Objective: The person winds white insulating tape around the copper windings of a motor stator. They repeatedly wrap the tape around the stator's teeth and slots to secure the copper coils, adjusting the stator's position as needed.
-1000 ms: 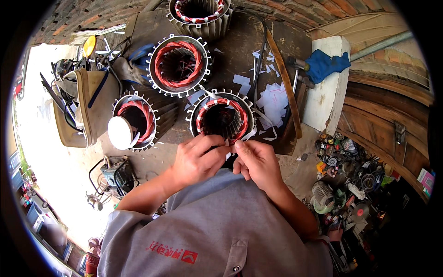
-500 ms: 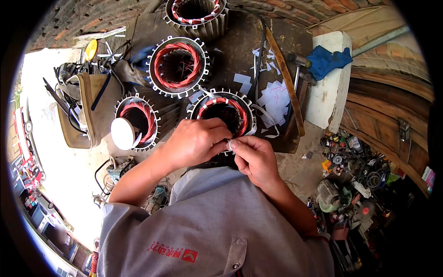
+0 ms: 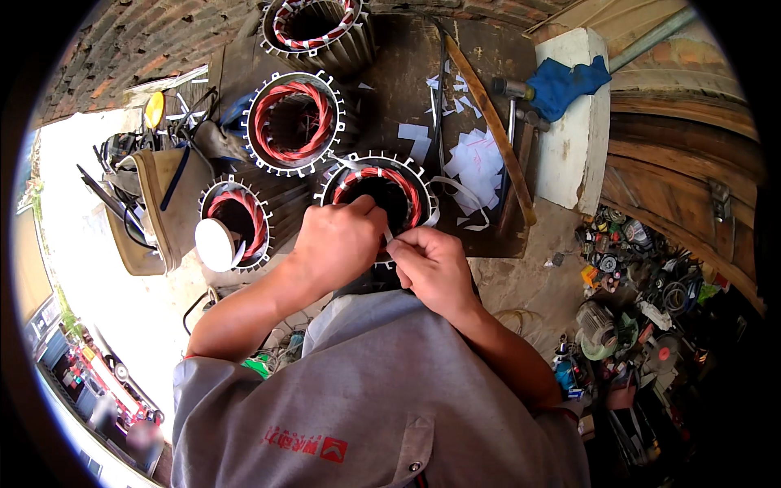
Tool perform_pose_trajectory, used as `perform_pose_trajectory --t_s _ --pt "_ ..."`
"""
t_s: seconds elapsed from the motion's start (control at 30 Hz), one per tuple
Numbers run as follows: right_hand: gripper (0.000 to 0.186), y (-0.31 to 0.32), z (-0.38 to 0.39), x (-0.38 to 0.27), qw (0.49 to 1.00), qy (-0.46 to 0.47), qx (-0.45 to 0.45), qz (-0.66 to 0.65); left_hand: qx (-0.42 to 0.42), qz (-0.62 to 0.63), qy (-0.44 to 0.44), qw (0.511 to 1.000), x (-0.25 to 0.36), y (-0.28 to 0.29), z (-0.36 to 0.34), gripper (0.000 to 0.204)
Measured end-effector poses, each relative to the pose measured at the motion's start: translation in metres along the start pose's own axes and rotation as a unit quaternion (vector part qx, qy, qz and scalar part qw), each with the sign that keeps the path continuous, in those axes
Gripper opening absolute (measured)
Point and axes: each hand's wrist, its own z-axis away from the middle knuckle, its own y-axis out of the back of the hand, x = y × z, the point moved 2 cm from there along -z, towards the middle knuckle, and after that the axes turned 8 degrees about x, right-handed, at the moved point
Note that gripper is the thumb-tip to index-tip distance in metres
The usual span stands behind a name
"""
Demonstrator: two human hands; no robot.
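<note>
Nearest me is a motor stator [image 3: 412, 183] with red windings bound in white tape. Over its front rim my left hand [image 3: 340, 244] is closed, fingertips down at the winding, gripping white tape [image 3: 389, 236]. Just right of it, my right hand [image 3: 431, 272] pinches the same tape between thumb and finger. Loose tape trails over the stator's right side. Farther back stand a second stator [image 3: 293, 122] and a third [image 3: 316, 42]. At left lies another stator [image 3: 256, 225], with a round white disc [image 3: 215, 244] at its mouth. My hands hide part of the nearest winding.
The dark board [image 3: 407, 57] holds paper scraps [image 3: 476, 167] and a wooden strip [image 3: 488, 110]. A tan container [image 3: 150, 244] of tools stands left. Right are a white block [image 3: 569, 171] with a blue cloth [image 3: 561, 89] and piled parts [image 3: 598, 325] below. A brick wall runs behind.
My left hand has moved up and left over the near stator's rim. My right hand has moved up and left with it, still pinching. The whole view has shifted slightly.
</note>
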Motion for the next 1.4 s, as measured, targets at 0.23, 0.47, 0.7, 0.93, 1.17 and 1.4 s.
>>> perform_pose_trajectory --t_s 0.23,0.47,0.7,0.93,1.17,1.4 --pt "0.011 0.006 0.027 0.026 0.995 0.103 -0.011 0.009 0.171 0.146 -0.068 0.972 0.007 0.0 0.032 0.026" --pt "0.03 0.012 0.01 -0.001 0.989 -0.135 -0.019 -0.055 0.236 0.141 -0.103 0.956 0.023 -0.011 0.05 0.025" --pt "0.021 0.012 0.01 0.0 0.995 -0.094 0.03 0.028 0.12 0.18 -0.063 0.974 0.004 0.018 0.025 0.025" --pt "0.018 0.006 0.012 0.002 0.994 -0.043 0.038 0.095 0.087 0.178 -0.072 0.978 0.0 -0.003 0.024 0.015" --pt "0.015 0.006 0.02 0.018 0.992 0.046 0.062 0.104 0.08 0.197 -0.057 0.975 -0.001 -0.003 0.021 0.012" --pt "0.014 0.004 0.022 0.023 0.987 0.07 0.062 0.133 -0.212 0.177 0.115 0.954 -0.001 0.023 -0.02 0.014"
